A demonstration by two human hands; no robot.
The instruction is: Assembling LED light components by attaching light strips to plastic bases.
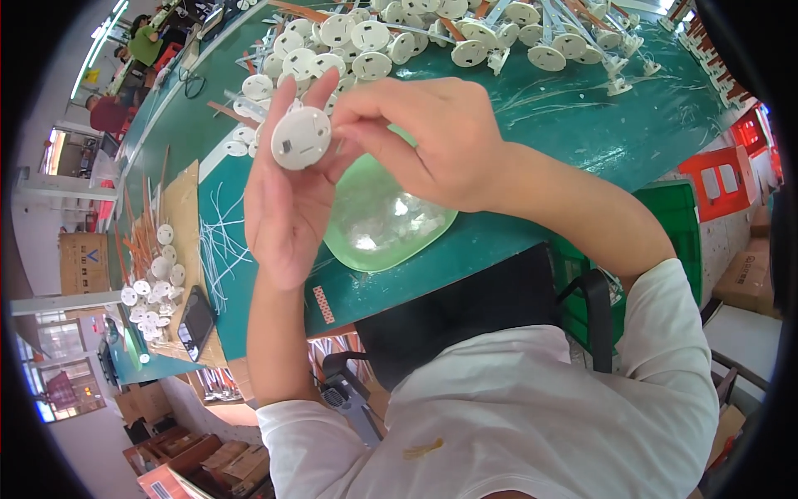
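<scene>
My left hand (287, 212) holds a white round disc-shaped part (301, 139) upright, its flat face toward me. Small slots and holes mark that face, and a dark square shows near its lower left. At the disc's right edge, my right hand (445, 137) has thumb and forefinger pinched together. Whatever lies between those fingertips is too small to make out. Below both hands sits a light green bowl (386, 224) with shiny, clear-looking contents. Beyond the hands, many similar white disc parts (370, 36) with flat strips attached are heaped on the green table (532, 125).
Thin white wires (220, 241) lie left of my left forearm. A perforated strip (323, 305) rests near the table edge. Further left are a dark phone (195, 320) and more disc parts (158, 283) on cardboard. A green crate (677, 224) and red stool (721, 183) stand at right.
</scene>
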